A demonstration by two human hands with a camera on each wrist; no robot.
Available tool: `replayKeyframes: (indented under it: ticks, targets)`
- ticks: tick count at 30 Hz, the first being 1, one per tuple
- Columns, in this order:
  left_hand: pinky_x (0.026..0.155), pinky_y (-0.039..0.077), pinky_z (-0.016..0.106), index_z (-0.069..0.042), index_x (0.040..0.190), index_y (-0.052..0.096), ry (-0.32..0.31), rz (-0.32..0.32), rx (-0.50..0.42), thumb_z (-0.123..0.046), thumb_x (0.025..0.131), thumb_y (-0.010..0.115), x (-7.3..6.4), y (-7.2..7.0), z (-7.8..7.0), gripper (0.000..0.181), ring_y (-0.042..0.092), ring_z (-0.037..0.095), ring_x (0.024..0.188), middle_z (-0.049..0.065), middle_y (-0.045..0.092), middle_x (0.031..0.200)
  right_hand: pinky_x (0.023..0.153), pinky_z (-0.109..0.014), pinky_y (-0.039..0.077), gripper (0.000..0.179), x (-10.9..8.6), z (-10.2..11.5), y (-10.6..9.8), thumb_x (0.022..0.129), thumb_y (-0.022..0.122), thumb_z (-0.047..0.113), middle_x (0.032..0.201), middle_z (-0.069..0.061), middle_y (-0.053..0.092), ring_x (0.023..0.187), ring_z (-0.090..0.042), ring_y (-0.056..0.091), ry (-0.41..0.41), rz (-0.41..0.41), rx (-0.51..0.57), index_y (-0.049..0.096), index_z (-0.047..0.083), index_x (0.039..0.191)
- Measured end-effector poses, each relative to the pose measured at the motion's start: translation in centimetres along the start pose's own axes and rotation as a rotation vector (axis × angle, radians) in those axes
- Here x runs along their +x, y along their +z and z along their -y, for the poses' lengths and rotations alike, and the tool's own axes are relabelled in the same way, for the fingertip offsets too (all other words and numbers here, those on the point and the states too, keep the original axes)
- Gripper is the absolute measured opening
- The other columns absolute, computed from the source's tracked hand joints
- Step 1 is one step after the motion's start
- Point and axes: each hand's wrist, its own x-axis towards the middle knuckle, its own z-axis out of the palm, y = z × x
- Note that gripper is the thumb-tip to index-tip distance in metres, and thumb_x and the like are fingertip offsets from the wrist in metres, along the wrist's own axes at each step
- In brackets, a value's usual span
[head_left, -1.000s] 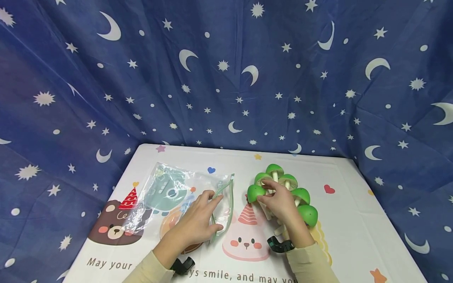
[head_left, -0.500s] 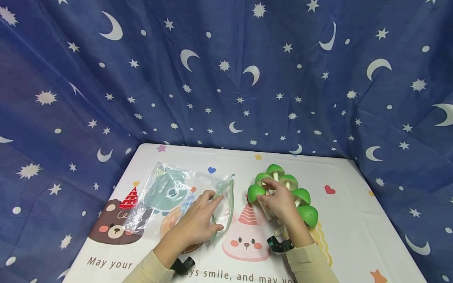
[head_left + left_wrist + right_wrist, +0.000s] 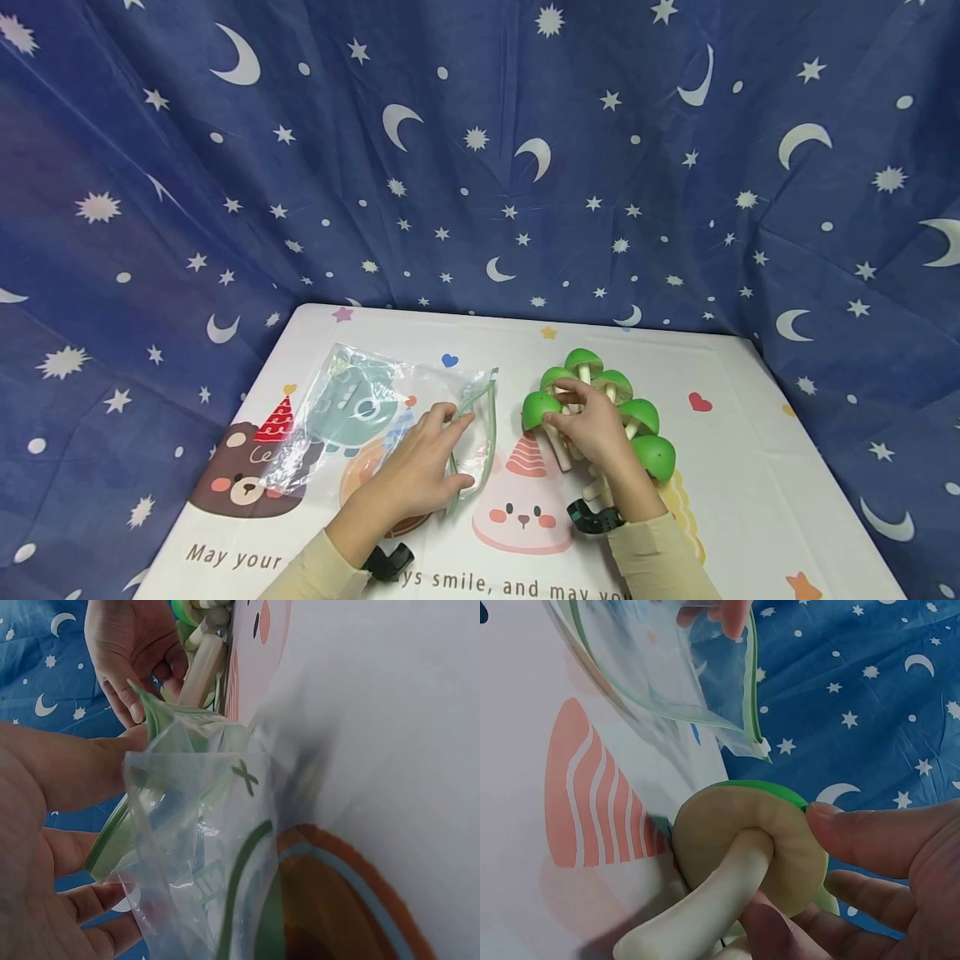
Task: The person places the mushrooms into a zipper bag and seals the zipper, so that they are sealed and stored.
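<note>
Pinching a green-capped toy mushroom [image 3: 542, 411] between thumb and fingers, the right hand [image 3: 592, 421] is before me in the head view. More toy mushrooms [image 3: 654, 457] lie close around these fingers, on the printed tablecloth [image 3: 750, 483]. The left hand [image 3: 420, 462] has its fingers spread wide at the mouth of a clear zip bag [image 3: 360, 421], whose body lies to their left.

In the left wrist view, I see the thumb well apart from the other fingers, with the bag's green edge between.

In the right wrist view, the thumb touches the cap's rim; the pale stem points away from it. The bag's open mouth is beyond the fingertips, apart from the mushroom.
</note>
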Motion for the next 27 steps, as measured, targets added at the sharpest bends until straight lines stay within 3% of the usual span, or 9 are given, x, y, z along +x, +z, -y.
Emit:
replayKeyframes:
  ticks: [9,16,27]
  targets:
    - [0.115,0.05,0.053,-0.013,0.161,0.049,0.0,0.0,-0.005,-0.036,0.085,0.09,0.0,-0.1,-0.1,0.088,0.054,0.033,0.136,0.013,0.045,0.155,0.069,-0.042,0.067,0.064,-0.5,0.3,-0.1,0.089,0.085,0.007,0.135,-0.021,0.07,0.08,-0.02,0.072,0.028,0.02,0.075,0.062,0.011,0.149]
    - [0.116,0.05,0.054,-0.012,0.161,0.049,-0.008,-0.007,-0.013,-0.035,0.086,0.09,-0.1,-0.2,-0.2,0.089,0.053,0.033,0.138,0.013,0.044,0.156,0.07,-0.041,0.067,0.063,-0.9,0.3,0.0,0.09,0.083,0.006,0.134,-0.022,0.068,0.082,-0.022,0.074,0.041,0.039,0.133,0.061,0.01,0.149]
    - [0.116,0.05,0.052,-0.012,0.162,0.047,-0.003,-0.019,-0.009,-0.035,0.085,0.09,-0.1,-0.3,-0.3,0.091,0.053,0.032,0.139,0.013,0.044,0.155,0.072,-0.049,0.067,0.057,-1.8,0.8,0.0,0.092,0.08,0.005,0.135,-0.024,0.065,0.082,-0.024,0.075,0.077,0.119,0.344,0.061,0.005,0.145]
